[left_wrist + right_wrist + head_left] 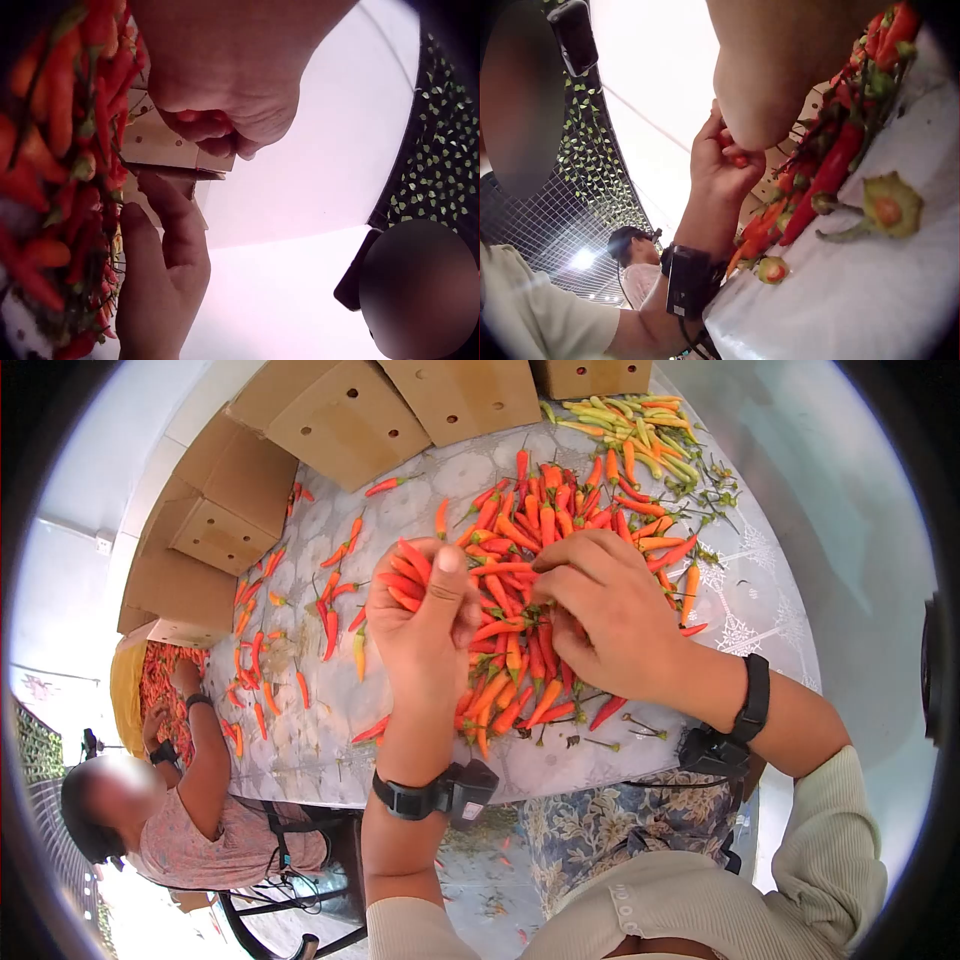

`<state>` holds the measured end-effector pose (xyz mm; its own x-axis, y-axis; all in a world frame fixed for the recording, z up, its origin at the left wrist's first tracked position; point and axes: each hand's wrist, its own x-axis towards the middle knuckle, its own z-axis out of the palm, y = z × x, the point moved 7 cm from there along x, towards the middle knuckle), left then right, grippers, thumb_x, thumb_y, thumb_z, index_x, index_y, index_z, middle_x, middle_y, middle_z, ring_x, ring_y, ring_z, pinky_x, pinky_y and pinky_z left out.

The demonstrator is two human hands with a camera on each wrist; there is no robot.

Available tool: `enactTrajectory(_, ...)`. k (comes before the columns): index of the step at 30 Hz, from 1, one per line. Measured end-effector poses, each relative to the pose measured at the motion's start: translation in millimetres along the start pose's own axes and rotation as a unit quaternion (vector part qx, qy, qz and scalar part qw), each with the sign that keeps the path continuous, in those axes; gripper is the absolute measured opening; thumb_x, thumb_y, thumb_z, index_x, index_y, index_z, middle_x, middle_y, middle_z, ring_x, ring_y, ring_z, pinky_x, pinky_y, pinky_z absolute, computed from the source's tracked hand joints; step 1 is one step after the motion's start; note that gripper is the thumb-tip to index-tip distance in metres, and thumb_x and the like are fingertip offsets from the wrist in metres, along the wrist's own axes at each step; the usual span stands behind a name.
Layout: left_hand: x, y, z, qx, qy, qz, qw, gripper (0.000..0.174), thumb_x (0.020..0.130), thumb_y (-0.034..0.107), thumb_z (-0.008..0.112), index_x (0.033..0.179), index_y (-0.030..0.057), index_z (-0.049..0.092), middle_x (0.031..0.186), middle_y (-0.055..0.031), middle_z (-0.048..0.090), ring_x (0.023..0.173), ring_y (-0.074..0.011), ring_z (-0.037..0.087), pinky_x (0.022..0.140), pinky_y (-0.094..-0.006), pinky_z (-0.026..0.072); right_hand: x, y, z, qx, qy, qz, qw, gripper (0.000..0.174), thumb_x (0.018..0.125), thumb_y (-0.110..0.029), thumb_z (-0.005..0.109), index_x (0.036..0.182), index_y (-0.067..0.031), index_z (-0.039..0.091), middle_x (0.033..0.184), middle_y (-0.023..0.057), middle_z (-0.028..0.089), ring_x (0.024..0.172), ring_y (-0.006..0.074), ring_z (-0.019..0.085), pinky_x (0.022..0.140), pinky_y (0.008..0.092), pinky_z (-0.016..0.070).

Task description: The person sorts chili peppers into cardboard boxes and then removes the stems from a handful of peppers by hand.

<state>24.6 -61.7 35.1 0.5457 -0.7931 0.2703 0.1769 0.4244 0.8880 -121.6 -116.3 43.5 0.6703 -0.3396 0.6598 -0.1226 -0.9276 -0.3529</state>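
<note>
In the head view, my left hand [425,630] holds several red chili peppers [405,575] in its curled fingers, thumb across them. Their red also shows between the fingers in the left wrist view. My right hand [610,610] is over the large pile of red and orange chili peppers [510,650], with its bent fingertips beside one lying crosswise. In the left wrist view, the thumb and index fingertip of that right hand [169,262] stand apart, close to the pile.
Yellow-green chilies [650,435] and loose green stems [715,495] lie at the pile's far right. Scattered chilies [330,620] cover the table's left part. Cardboard boxes [345,430] line the back edge. Another person [215,780] sits at the left, hands in more chilies.
</note>
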Motion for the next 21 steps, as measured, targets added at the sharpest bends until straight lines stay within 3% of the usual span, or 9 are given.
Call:
enactTrajectory(7,3,-5,3,-0.006,-0.004,-0.031,1.0,0.015,0.093,0.018,0.058,0.091,0.0038,0.053,0.065,-0.0035,0.054,0.048,-0.0076,0.047,0.038,-0.0184,0.0294,-2,-1,18,-0.016,-0.035,-0.019,0.999,0.021,0.067,-0.009,0.072,0.085,-0.006,0.062,0.098,0.0069,0.057,0.099,0.026,0.054,0.085,0.0409,0.041)
enactTrajectory(9,0,-3,7,0.026,-0.015,-0.025,0.999,0.015,0.094,0.02,0.056,0.091,0.0062,0.054,0.065,-0.0035,0.052,0.047,-0.0086,0.044,0.038,-0.0188,0.0274,-2,1,12,0.016,-0.014,-0.003,1.0,0.015,0.071,-0.011,0.068,0.085,-0.0059,0.063,0.096,0.0069,0.059,0.096,0.0256,0.054,0.082,0.0388,0.0414)
enactTrajectory(12,-3,2,2,0.046,0.008,0.005,0.999,0.015,0.093,0.019,0.058,0.091,0.0054,0.053,0.065,-0.0037,0.052,0.048,-0.0084,0.045,0.038,-0.0192,0.0282,-3,13,-6,0.036,0.044,0.058,0.997,0.014,0.076,-0.014,0.065,0.087,-0.005,0.063,0.092,0.0076,0.06,0.091,0.0267,0.056,0.077,0.0379,0.0426)
enactTrajectory(15,-5,16,-8,0.072,0.071,0.124,0.987,0.022,0.087,0.019,0.067,0.09,0.003,0.052,0.067,-0.0028,0.056,0.048,-0.0067,0.048,0.04,-0.0184,0.032,-5,24,-19,0.081,0.127,0.107,0.983,0.015,0.081,-0.015,0.064,0.09,-0.0036,0.062,0.088,0.0089,0.06,0.086,0.0279,0.056,0.073,0.0374,0.0435)
enactTrajectory(16,-4,12,-8,0.058,0.064,0.104,0.991,0.022,0.086,0.017,0.068,0.091,0.0026,0.053,0.068,-0.0026,0.056,0.049,-0.0064,0.048,0.04,-0.0184,0.033,-6,26,-22,0.103,0.157,0.119,0.975,0.016,0.082,-0.016,0.064,0.091,-0.0031,0.061,0.087,0.0094,0.06,0.084,0.0283,0.056,0.072,0.0372,0.0437)
enactTrajectory(19,0,1,-3,0.045,0.021,0.039,0.998,0.024,0.082,0.014,0.072,0.095,0.0013,0.056,0.071,-0.0028,0.059,0.051,-0.0055,0.049,0.042,-0.0182,0.0363,-9,30,-13,0.265,0.136,0.2,0.934,0.018,0.085,-0.017,0.063,0.092,-0.0013,0.061,0.085,0.0102,0.059,0.082,0.0258,0.056,0.07,0.0348,0.0435)
enactTrajectory(21,-3,-10,10,0.074,-0.037,-0.015,0.996,0.027,0.08,0.012,0.074,0.098,0.0004,0.058,0.075,-0.0036,0.062,0.052,-0.005,0.05,0.044,-0.0179,0.039,-10,24,-9,0.296,0.103,0.187,0.931,0.017,0.085,-0.017,0.063,0.093,-0.0011,0.061,0.085,0.0105,0.059,0.081,0.0237,0.056,0.069,0.0332,0.0431)
